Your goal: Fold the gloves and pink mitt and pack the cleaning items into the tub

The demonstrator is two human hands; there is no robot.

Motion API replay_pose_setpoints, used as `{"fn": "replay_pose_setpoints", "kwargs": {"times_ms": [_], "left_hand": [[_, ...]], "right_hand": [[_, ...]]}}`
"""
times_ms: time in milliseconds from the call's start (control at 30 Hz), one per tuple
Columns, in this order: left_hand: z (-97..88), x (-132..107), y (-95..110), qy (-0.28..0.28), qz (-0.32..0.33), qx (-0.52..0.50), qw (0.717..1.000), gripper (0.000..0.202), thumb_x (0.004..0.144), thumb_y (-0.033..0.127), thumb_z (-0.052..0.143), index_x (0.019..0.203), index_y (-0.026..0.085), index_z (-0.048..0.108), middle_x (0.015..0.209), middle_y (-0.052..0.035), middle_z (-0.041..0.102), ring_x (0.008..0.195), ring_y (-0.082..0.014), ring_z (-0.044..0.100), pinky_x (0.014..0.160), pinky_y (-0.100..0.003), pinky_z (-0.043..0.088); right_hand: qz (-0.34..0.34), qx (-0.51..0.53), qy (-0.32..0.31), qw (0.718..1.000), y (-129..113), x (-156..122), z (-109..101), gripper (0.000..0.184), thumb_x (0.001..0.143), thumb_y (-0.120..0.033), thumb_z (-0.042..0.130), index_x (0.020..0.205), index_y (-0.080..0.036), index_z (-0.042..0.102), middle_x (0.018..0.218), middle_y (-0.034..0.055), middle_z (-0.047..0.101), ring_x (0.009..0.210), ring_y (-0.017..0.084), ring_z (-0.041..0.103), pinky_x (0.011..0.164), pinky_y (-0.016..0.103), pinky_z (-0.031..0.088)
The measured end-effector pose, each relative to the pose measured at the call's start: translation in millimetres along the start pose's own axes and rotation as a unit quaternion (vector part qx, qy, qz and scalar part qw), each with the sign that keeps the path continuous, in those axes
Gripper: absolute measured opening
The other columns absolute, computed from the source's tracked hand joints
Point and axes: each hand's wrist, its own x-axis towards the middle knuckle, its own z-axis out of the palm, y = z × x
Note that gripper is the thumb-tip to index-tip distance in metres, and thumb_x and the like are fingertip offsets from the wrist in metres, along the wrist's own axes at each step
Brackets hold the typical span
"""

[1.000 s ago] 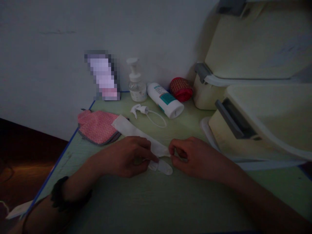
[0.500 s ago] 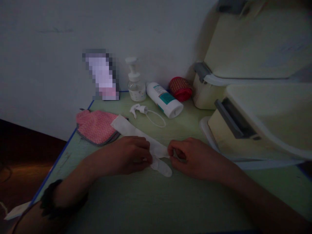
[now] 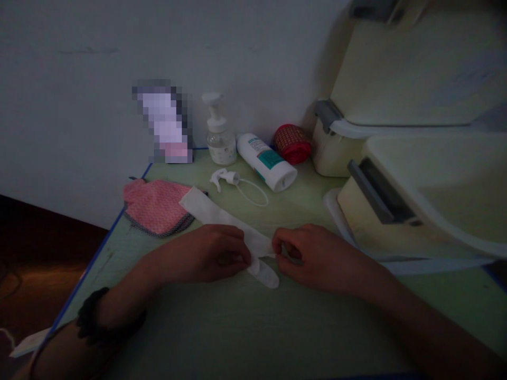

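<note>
A long white sock (image 3: 222, 214) lies slantwise on the table, its far straight end resting over the edge of a pink cloth (image 3: 158, 206). A rounded, toe-like white end (image 3: 266, 273) sticks out below it; whether both are one piece I cannot tell. My left hand (image 3: 216, 252) is closed, fingertips pinching the white fabric near that rounded part. My right hand (image 3: 304, 256) is closed too, thumb and fingers pinching the near right corner of the white strip. The tips of both hands partly cover the fabric.
Behind stand a clear pump bottle (image 3: 221, 145), a white bottle lying on its side (image 3: 267, 161), a red woven roll (image 3: 293, 143) and a white spray nozzle with tube (image 3: 225, 178). A pixelated upright object (image 3: 164, 121) leans at the wall. Cream bins (image 3: 428, 184) fill the right.
My left hand has shifted slightly right and down along the white fabric, and its wrist with the dark band moved right. My right hand stays in place.
</note>
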Motion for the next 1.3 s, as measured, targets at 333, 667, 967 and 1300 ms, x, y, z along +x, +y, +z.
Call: {"fn": "replay_pose_setpoints", "kwargs": {"times_ms": [333,667,967,1300], "left_hand": [[-1.9,0,4,-0.032,-0.002,0.042,0.999,0.023,0.086,0.026,0.048,0.1,0.023,0.066,0.079,-0.0022,0.062,0.068,-0.011,0.057,0.063,-0.021,0.042],[-23.6,-14,-15,0.201,-0.08,0.166,0.962,0.021,0.086,0.033,0.046,0.093,0.02,0.061,0.092,-0.0031,0.062,0.084,-0.0154,0.057,0.076,-0.028,0.045],[-28.4,-17,-48,0.239,-0.331,0.341,0.847,0.043,0.087,0.044,0.033,0.104,0.014,0.059,0.105,-0.0138,0.06,0.099,-0.0306,0.051,0.086,-0.048,0.037],[-34.4,-19,-64,0.231,-0.295,0.215,0.902,0.035,0.083,0.037,0.042,0.097,0.01,0.06,0.079,-0.0091,0.062,0.07,-0.0197,0.056,0.064,-0.031,0.041]], "right_hand": [[0.005,0.006,-0.008,1.0,0,0,-3,0.008,0.074,-0.024,0.053,0.077,-0.021,0.06,0.058,-0.004,0.054,0.053,0.009,0.046,0.051,0.023,0.025],[-0.064,-0.002,-0.082,0.995,1,-5,-4,0.014,0.079,-0.028,0.051,0.079,-0.021,0.063,0.069,-0.0007,0.062,0.059,0.011,0.052,0.055,0.024,0.03],[-0.029,-0.048,0.028,0.998,4,4,6,0.013,0.084,-0.028,0.047,0.084,-0.019,0.056,0.076,0.0004,0.059,0.064,0.013,0.052,0.055,0.024,0.033],[-0.006,-0.032,0.017,0.999,-3,6,12,0.01,0.08,-0.025,0.052,0.088,-0.02,0.056,0.076,0.0006,0.061,0.066,0.015,0.055,0.058,0.026,0.036]]}}
